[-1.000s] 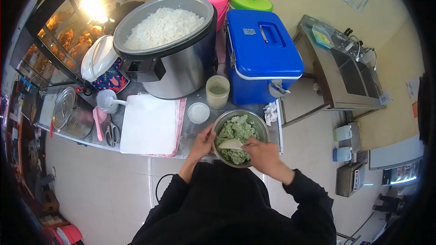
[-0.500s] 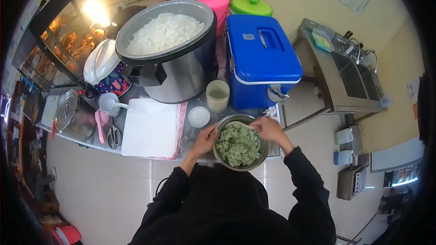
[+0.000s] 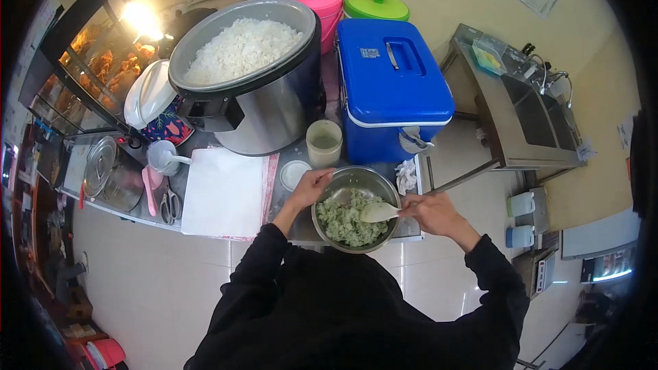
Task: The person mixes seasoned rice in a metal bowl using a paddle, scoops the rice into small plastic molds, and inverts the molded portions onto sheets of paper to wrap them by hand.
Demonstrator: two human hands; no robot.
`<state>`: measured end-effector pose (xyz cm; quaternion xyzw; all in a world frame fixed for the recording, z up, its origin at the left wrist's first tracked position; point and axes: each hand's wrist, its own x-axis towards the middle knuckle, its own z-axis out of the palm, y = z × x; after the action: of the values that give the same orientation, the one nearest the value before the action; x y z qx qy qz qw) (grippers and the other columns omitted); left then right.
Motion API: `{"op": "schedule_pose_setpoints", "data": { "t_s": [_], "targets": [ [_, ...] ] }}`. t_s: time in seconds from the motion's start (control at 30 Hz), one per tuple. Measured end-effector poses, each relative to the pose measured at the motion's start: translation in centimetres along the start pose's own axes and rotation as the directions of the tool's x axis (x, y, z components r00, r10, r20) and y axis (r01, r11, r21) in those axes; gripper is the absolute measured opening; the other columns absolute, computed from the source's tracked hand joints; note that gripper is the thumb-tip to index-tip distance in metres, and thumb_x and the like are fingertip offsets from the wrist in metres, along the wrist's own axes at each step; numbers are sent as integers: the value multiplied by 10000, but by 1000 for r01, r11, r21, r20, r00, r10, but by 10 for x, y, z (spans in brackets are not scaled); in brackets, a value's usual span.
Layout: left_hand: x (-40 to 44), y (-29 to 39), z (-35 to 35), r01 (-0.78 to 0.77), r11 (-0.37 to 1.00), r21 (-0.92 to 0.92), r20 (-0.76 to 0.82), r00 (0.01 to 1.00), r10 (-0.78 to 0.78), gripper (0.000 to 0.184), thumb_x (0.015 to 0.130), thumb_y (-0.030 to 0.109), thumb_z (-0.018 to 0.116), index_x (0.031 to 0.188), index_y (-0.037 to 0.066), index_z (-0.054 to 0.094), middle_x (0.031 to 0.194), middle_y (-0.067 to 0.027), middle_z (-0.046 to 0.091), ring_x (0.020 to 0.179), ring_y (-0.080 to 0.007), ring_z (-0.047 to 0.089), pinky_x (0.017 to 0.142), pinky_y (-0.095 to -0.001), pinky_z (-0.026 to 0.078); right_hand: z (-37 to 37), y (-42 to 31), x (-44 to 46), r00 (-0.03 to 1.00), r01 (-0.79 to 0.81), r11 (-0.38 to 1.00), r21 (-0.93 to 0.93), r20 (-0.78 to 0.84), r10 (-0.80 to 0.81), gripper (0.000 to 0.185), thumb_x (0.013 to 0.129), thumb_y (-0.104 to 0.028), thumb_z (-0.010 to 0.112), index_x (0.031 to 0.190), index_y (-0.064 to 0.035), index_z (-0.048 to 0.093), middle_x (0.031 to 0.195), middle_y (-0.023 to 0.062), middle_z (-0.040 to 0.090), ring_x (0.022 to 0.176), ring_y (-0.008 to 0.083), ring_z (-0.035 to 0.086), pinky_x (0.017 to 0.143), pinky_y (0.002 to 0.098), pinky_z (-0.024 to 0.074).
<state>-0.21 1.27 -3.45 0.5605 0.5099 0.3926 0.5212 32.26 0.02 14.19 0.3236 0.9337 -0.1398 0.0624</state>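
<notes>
A steel mixing bowl (image 3: 321,234) with green-tinted rice (image 3: 346,225) sits at the table's front edge, near my body. My left hand (image 3: 310,190) is closed on the bowl's upper left rim. In my right hand (image 3: 433,214), at the bowl's right side, is the handle of a pale rice paddle (image 3: 379,212); its blade lies against the rice inside. Part of the bowl's far inner wall shows bare. Just behind the bowl stand a beige cup (image 3: 324,142) and a small round dish of white stuff (image 3: 295,175).
A large rice cooker (image 3: 264,120) full of white rice (image 3: 243,51) stands open behind. A blue cooler box (image 3: 397,113) is right of it. Paper sheets (image 3: 223,192), scissors (image 3: 171,204) and a pink paddle (image 3: 149,188) lie left. Crumpled tissue (image 3: 406,177) lies right of the bowl.
My right hand has moved right and down, drawing the paddle toward the bowl's right side. The rice has shifted toward the near left, baring the far wall. My left hand moved up along the rim.
</notes>
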Motion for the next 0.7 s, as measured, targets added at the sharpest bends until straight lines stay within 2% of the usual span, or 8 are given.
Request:
{"op": "schedule_pose_setpoints", "data": {
  "t_s": [0.1, 0.2, 0.27, 0.3, 0.4, 0.47, 0.57, 0.7],
  "targets": [
    [-8, -3, -5, 3, 999, -42, -45, 999, -4, 343, 1030, 240, 521, 1261, 9, 627, 1004, -37, 707, 938, -105, 601, 853, -259, 482, -14, -10, -11, 992, -44, 999, 19, -114, 46, 303, 763, -39, 608, 1014, -157, 732, 983, -44, 641, 764, 216, 676, 606, 364, 520],
    [-38, 57, -12, 326, 944, 38, -62, 944, -324, 290, 1009, 188, 543, 1216, 14, 648, 923, -75, 715, 841, -101, 615, 780, -291, 513, -12, -30, -17, 990, -31, 999, 38, -138, 36, 291, 767, -48, 611, 1009, -159, 726, 994, -35, 639, 703, 218, 675, 584, 358, 521],
    [-39, 34, -4, 133, 989, 69, -123, 985, -124, 282, 1005, 186, 550, 1209, 21, 654, 911, -92, 719, 811, -106, 615, 755, -293, 517, 20, -43, -13, 997, -5, 999, 39, -83, 8, 276, 764, -54, 615, 999, -153, 720, 997, -25, 629, 675, 219, 674, 561, 362, 518],
    [-39, 22, -1, 30, 995, 90, -153, 988, -16, 278, 1003, 185, 554, 1206, 24, 657, 905, -101, 721, 795, -108, 614, 742, -294, 518, 37, -53, -7, 991, -46, 999, 2, -122, 46, 267, 763, -60, 618, 993, -151, 716, 997, -19, 621, 670, 224, 671, 552, 366, 516],
    [-37, 11, 2, -50, 991, 126, -178, 981, 72, 272, 999, 174, 559, 1200, 23, 664, 944, -127, 729, 819, -98, 608, 758, -290, 516, 70, -68, 19, 964, -126, 989, -80, -244, 103, 240, 761, -77, 624, 978, -142, 703, 996, -3, 599, 652, 239, 661, 529, 380, 510],
    [-40, 0, 4, -63, 995, 73, -180, 981, 76, 282, 1000, 178, 559, 1204, 11, 659, 979, -131, 733, 835, -97, 603, 771, -290, 515, 76, -69, 26, 945, -135, 986, -95, -312, 99, 224, 763, -86, 622, 971, -131, 691, 997, 4, 587, 634, 249, 652, 516, 388, 507],
    [-43, 1, 3, -48, 998, 43, -194, 979, 55, 302, 1003, 183, 556, 1218, -12, 642, 1021, -132, 732, 862, -94, 593, 790, -288, 513, 70, -67, 12, 967, -105, 980, -167, -248, 62, 230, 770, -113, 618, 989, -131, 687, 1017, -5, 585, 625, 234, 633, 529, 365, 513],
    [-49, 2, 5, -44, 999, -8, -196, 980, 41, 325, 1009, 189, 547, 1235, -34, 621, 1040, -116, 728, 882, -95, 585, 811, -282, 506, 69, -54, -13, 931, -54, 968, -245, -363, -40, 353, 735, -88, 615, 1055, -191, 724, 979, -64, 604, 580, 178, 554, 537, 311, 504]
  ]
}}
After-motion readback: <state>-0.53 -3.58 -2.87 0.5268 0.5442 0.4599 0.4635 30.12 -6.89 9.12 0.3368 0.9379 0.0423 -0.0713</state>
